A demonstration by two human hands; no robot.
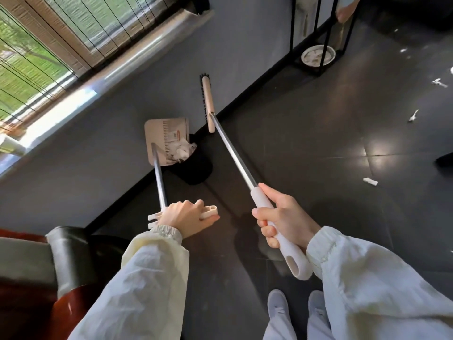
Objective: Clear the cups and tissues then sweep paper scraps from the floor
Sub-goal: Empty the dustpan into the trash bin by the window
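Observation:
My left hand (pixel 182 217) grips the white top handle of a long-handled beige dustpan (pixel 163 136). The pan is tipped over a black bin (pixel 196 165) by the wall, with white crumpled paper (pixel 182 150) between pan and bin. My right hand (pixel 282 217) grips the white handle of a broom (pixel 207 104) whose metal pole runs up to the brush head, raised near the skirting. Several white paper scraps (pixel 414 115) lie on the dark tiled floor at the right.
A grey wall with a window sill (pixel 117 69) and blinds runs along the left. A black metal stand (pixel 318 35) holds a white bowl (pixel 317 55) near the floor. A chair edge (pixel 61 256) is at my lower left. My shoes (pixel 294 305) show below.

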